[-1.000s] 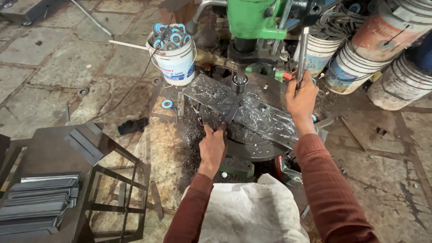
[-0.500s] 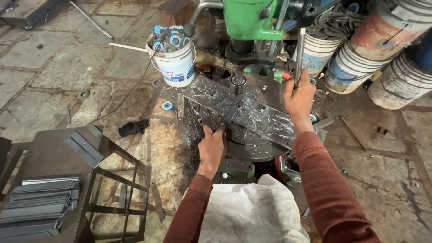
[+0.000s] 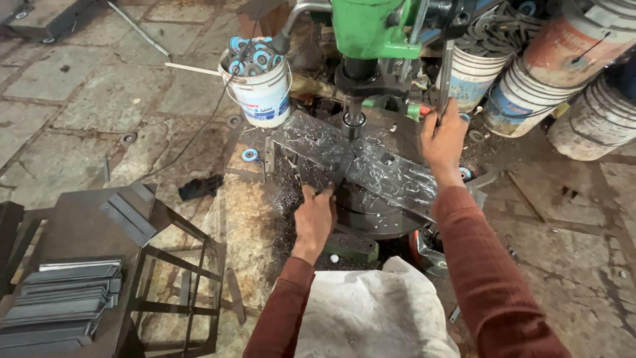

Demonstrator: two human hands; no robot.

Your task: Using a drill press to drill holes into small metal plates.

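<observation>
the long metal plate (image 3: 358,159) runs left to right under the drill spindle (image 3: 353,122); left hand (image 3: 315,215) presses flat on its near edge, right hand (image 3: 442,136) fisted round the feed lever (image 3: 445,73)

Soft, even daylight; faint shadows; glints on the metal plate (image 3: 371,162); slight wide-angle edge distortion

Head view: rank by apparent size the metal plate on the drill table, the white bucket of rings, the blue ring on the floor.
1. metal plate
2. white bucket, clearly smaller in area
3. blue ring, tiny

All lie at similar range, so the order holds.
</observation>
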